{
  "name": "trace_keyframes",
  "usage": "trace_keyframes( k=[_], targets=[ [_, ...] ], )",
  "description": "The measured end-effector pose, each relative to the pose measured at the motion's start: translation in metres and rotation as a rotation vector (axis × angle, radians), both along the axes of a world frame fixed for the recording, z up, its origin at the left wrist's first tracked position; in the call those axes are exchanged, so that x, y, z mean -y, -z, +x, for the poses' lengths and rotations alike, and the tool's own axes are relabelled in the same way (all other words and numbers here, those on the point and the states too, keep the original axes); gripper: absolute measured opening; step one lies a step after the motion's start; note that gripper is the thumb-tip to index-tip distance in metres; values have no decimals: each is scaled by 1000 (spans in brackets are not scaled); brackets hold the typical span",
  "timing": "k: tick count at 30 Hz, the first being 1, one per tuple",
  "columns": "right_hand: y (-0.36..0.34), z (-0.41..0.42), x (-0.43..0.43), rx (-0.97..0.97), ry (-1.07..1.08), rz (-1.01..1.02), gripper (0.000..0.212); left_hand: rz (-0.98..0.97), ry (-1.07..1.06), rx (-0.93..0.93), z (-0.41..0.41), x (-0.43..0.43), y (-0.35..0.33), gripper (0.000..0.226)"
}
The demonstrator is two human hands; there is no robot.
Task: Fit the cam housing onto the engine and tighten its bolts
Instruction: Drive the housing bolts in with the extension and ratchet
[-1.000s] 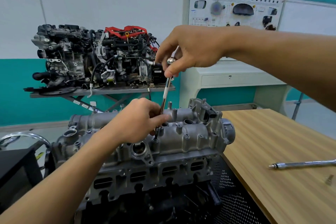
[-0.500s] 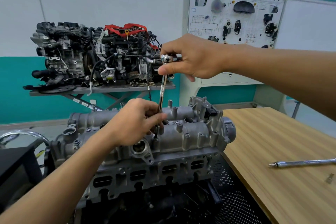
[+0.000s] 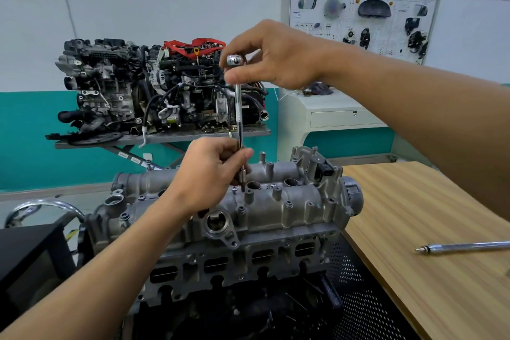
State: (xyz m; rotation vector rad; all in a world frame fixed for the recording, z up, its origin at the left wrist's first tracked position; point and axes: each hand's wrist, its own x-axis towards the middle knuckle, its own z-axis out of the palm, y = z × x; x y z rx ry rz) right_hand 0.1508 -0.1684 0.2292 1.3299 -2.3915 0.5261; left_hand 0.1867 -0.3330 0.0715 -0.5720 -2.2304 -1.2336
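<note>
A grey cast cam housing [image 3: 278, 210] sits on top of the engine [image 3: 240, 265] in front of me. A long chrome extension bar [image 3: 239, 113] stands nearly upright, its lower end on a bolt in the middle of the housing. My left hand [image 3: 209, 174] pinches the bar's lower part just above the housing. My right hand [image 3: 273, 55] grips the bar's top, with the shiny ratchet head [image 3: 234, 60] showing between thumb and fingers. The bolt under the socket is hidden by my left hand.
A wooden table [image 3: 430, 215] lies to the right with a chrome rod [image 3: 463, 247] on it. Behind stands a second engine [image 3: 162, 88] on a grey stand and a white training panel [image 3: 364, 16]. A black box [image 3: 27, 257] sits at lower left.
My right hand has turned at the top of the bar and shifted slightly, bringing the bar more upright. My left hand has kept its hold low on the bar.
</note>
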Motion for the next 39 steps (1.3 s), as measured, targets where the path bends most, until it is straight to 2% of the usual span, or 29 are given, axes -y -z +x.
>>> trace_keyframes(
  k=[6, 11, 14, 17, 29, 39],
  targets=[
    [-6, 14, 38, -173, -66, -40, 33, 61, -98, -10, 10, 35, -8, 16],
    [-3, 22, 61, -263, -79, -15, 37, 1, -53, 61, 30, 71, -11, 22],
    [9, 23, 63, -257, -66, 26, 38, -60, -73, 64, 34, 77, -1, 21],
    [14, 24, 64, -244, -63, 25, 42, -34, -43, 74, 33, 76, 6, 18],
    [4, 38, 53, -162, -17, 178, 29, -59, -17, 92, 32, 76, 5, 15],
    [3, 39, 61, -210, -10, 199, 38, -60, -27, 104, 36, 80, 3, 20]
  ],
)
